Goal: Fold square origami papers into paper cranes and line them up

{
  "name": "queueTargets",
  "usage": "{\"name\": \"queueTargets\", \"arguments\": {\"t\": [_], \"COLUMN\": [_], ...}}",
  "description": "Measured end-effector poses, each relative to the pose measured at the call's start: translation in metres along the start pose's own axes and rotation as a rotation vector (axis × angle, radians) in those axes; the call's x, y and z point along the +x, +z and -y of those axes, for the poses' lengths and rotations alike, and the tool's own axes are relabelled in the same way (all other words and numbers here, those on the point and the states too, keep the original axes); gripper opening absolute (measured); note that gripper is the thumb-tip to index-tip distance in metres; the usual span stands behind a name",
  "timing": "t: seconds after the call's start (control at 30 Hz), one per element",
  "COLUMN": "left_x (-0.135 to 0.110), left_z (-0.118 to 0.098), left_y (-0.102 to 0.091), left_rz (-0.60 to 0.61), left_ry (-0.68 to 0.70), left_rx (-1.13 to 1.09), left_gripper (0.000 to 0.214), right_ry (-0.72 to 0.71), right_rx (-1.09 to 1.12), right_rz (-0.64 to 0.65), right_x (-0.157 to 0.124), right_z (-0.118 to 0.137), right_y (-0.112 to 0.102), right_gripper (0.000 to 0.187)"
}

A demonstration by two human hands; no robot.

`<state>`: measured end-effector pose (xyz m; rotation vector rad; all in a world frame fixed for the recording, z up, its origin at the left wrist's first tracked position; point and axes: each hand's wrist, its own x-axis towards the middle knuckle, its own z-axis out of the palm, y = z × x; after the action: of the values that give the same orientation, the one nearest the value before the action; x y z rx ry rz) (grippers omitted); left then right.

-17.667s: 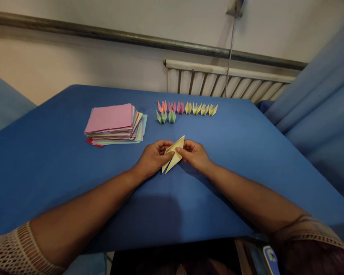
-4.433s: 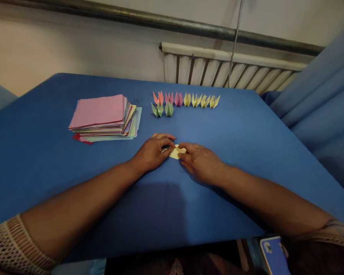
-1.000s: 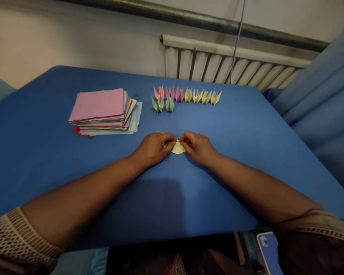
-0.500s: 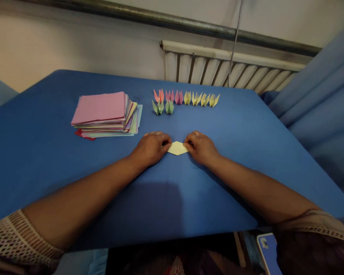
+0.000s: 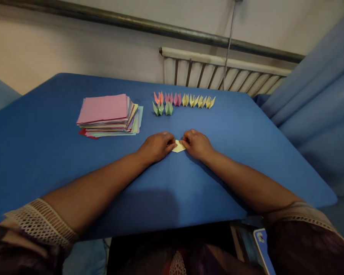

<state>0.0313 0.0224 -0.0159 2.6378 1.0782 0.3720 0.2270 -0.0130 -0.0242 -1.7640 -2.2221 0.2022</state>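
A small folded pale yellow paper [image 5: 179, 147] lies on the blue table [image 5: 232, 152] between my hands. My left hand [image 5: 156, 146] has its fingers curled and pinches the paper's left end. My right hand [image 5: 196, 143], fingers bent, pinches the right end. Only a small wedge of the paper shows between the fingertips. Behind my hands stands a row of finished folded paper pieces [image 5: 183, 101] in orange, pink and yellow, with two green ones [image 5: 162, 108] in front of its left end.
A stack of coloured paper sheets [image 5: 107, 114], pink on top, sits at the back left of the table. A white radiator [image 5: 223, 74] and a grey pipe run along the wall. Blue fabric hangs at the right. A blue phone [image 5: 262, 248] lies on my lap.
My hands have drawn closer together over the yellow paper, so less of it shows than half a second ago. Long before, the paper was a larger pointed shape held above the table.
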Motion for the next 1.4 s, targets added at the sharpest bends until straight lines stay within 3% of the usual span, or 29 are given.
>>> {"name": "queueTargets", "arguments": {"t": [0.17, 0.33, 0.6, 0.8, 0.93, 1.4], "left_x": [0.000, 0.000, -0.001, -0.001, -0.002, -0.002], "left_z": [0.001, 0.004, 0.007, 0.010, 0.011, 0.013], "left_y": [0.000, -0.001, 0.002, 0.003, 0.004, 0.003], "left_rz": [-0.016, -0.016, -0.032, -0.029, -0.037, -0.053], "left_ry": [-0.068, -0.080, -0.053, -0.008, -0.002, 0.040], "left_rx": [-0.030, -0.046, 0.002, 0.070, 0.068, 0.019], "left_gripper": [0.017, 0.015, 0.027, 0.029, 0.029, 0.029], "right_ry": [0.131, 0.178, 0.078, 0.175, 0.199, 0.073], "right_rx": [0.049, 0.108, 0.136, 0.168, 0.210, 0.323], "right_rz": [0.168, 0.222, 0.199, 0.251, 0.276, 0.158], "right_x": [0.015, 0.022, 0.019, 0.015, 0.015, 0.014], "right_z": [0.009, 0.011, 0.010, 0.018, 0.017, 0.010], "right_y": [-0.012, -0.016, -0.013, -0.018, -0.020, -0.006], "right_gripper": [0.024, 0.020, 0.011, 0.025, 0.023, 0.011]}}
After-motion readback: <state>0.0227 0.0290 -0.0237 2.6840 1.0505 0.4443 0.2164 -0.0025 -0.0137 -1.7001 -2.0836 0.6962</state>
